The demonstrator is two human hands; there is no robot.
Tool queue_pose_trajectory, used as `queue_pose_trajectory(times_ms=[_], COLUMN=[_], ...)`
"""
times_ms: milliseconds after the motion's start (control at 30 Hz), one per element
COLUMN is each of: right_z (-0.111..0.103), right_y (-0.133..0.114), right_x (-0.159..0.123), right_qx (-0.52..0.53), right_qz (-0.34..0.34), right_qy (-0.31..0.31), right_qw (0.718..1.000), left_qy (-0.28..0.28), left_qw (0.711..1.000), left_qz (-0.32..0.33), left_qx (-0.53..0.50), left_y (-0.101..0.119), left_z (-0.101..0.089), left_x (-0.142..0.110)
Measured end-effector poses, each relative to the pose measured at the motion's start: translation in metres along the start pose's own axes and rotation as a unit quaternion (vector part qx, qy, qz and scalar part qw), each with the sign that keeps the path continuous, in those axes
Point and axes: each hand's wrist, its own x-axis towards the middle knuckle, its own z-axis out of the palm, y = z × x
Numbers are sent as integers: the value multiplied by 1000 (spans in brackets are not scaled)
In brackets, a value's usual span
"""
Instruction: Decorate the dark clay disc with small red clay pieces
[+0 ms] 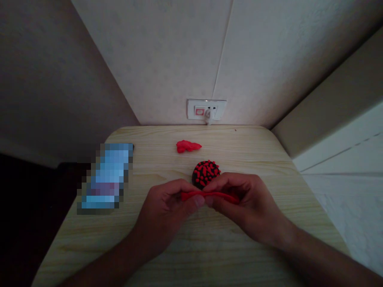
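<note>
A strip of red modelling clay (220, 195) stretches between my two hands, above the near part of the table. My left hand (167, 209) pinches its left part between thumb and fingers. With thumb and fingertips closed, my right hand (253, 207) grips the rest, and both thumbs nearly meet at the middle. Just behind the fingers sits a round black piece (206, 173) covered in small red bits; its front edge is hidden by my right hand. Farther back lies a loose red lump of modelling clay (188, 146), tapering to a point on the right.
The light wooden table (155, 255) has rounded far corners and meets the wall. A phone-like device (107, 171), blurred out, rests at the left edge. A wall socket (206, 109) with a plug in it sits just above the table's far edge.
</note>
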Motion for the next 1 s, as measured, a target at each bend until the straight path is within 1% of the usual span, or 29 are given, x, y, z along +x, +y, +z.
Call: queue_pose_trajectory(times_ms=[100,267,367,433,600,667,833,1000], right_z=[0,0,-2,-3,-4,-3,-1,0], right_y=[2,2,1,2,1,0,-3,-2], right_x=[-1,-3,-4,-4,-5,-5,-5,-4], right_qx=[-11,-125,-141,-155,-226,-230,-190,-168], right_qz=[9,-13,-14,-14,-28,-27,-7,0], right_qy=[7,-16,-13,-13,-19,-20,-25,-15], right_qw=[1000,992,990,988,974,973,981,986], left_qy=[4,14,18,9,-11,-10,-7,15], left_qw=[999,997,993,994,998,999,999,998], left_qz=[27,37,55,62,56,50,40,25], left_qx=[34,70,98,90,7,5,33,60], left_y=[3,2,-2,-4,-4,-3,-3,-5], left_z=[0,-1,-1,-1,1,2,1,2], left_x=[0,-2,-4,-4,-3,-3,-4,-6])
